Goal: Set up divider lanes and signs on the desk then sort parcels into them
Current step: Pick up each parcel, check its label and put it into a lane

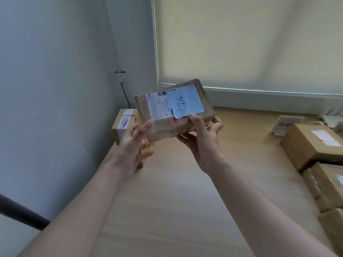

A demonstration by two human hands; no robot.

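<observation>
The right hand (201,135) has its thumb on top and its fingers curled under the near right corner of a flat brown parcel (174,110), holding it up in the air above the far part of the wooden desk (185,182). The left hand (134,145) is at the parcel's left end with its fingers spread apart, the thumb touching the edge. A blue note (185,102) with handwriting sits on top of the parcel, a small box (123,125) stands far left by the wall, and a white sign (286,125) and more boxes (311,145) are on the right.

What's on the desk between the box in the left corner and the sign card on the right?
Bare desk; only the held parcel hangs above it, head view.
</observation>
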